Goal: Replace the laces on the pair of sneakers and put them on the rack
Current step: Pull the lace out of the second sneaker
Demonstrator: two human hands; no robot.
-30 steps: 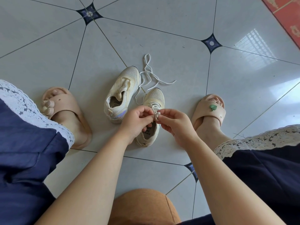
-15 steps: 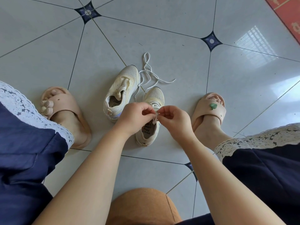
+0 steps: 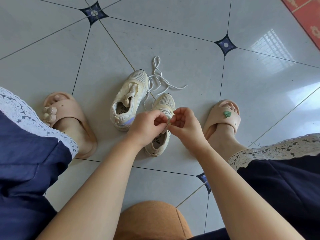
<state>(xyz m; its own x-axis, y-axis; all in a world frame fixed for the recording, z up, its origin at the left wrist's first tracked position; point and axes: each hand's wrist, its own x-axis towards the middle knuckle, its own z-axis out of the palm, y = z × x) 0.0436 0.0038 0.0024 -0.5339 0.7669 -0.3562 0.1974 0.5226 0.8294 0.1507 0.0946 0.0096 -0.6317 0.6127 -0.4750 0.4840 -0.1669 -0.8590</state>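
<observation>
Two cream mesh sneakers lie on the tiled floor between my feet. The left sneaker (image 3: 129,99) has no lace and its tongue is pulled up. The right sneaker (image 3: 161,129) is laced across its front. A loose white lace (image 3: 158,78) trails on the floor beyond both toes. My left hand (image 3: 147,126) and my right hand (image 3: 186,126) meet just above the right sneaker, fingers curled, each pinching the lace ends at the shoe's tongue. The pinched part is mostly hidden by my fingers.
My feet in beige slides stand on either side, the left slide (image 3: 69,122) and the right slide (image 3: 223,120). An orange stool edge (image 3: 152,220) shows below my arms. A red mat (image 3: 308,16) lies at the far right corner.
Both hands have stayed at the right sneaker's lace, shifting slightly and working the ends between the fingertips. The sneakers and the loose lace have not moved.
</observation>
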